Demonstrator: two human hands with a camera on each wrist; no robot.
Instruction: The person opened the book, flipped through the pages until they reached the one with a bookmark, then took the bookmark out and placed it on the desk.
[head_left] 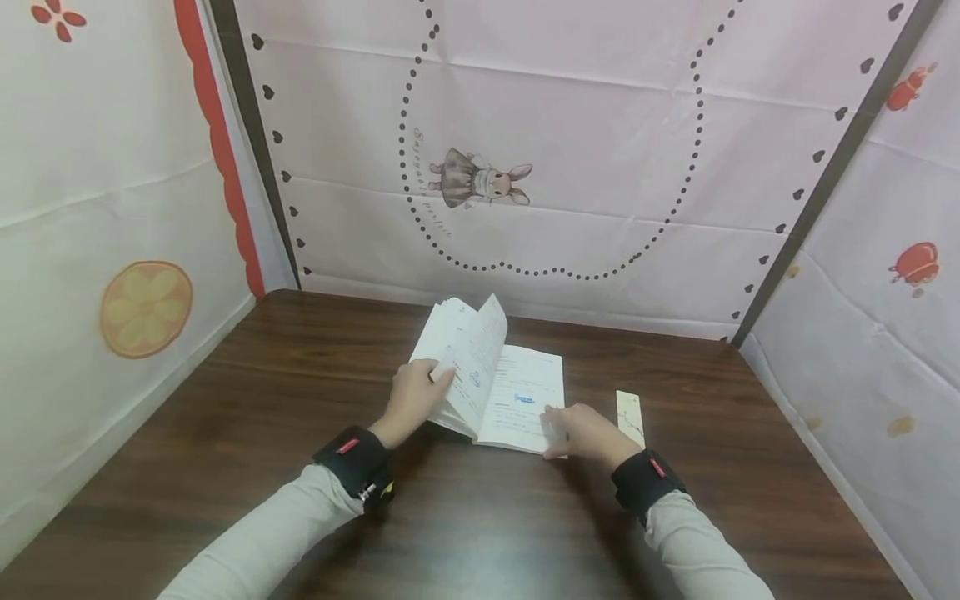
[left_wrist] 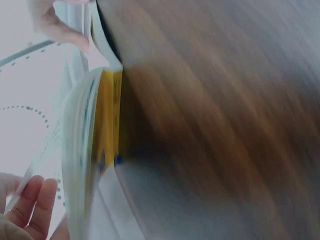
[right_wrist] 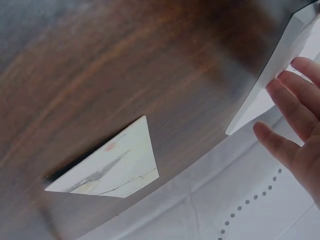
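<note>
Wooden table [head_left: 300, 367] – left hand [head_left: 412, 398] grasps lifted book [head_left: 517, 400] pages; right hand [head_left: 588, 433] flat, pressing page.

head: above, fwd-down, whole table [head_left: 225, 400] | wrists: close, low | shared: book [head_left: 517, 400] edge, tabletop

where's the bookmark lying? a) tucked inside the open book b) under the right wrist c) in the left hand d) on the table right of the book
d: the bookmark lies flat on the table, just right of the open book, apart from both hands.
</note>
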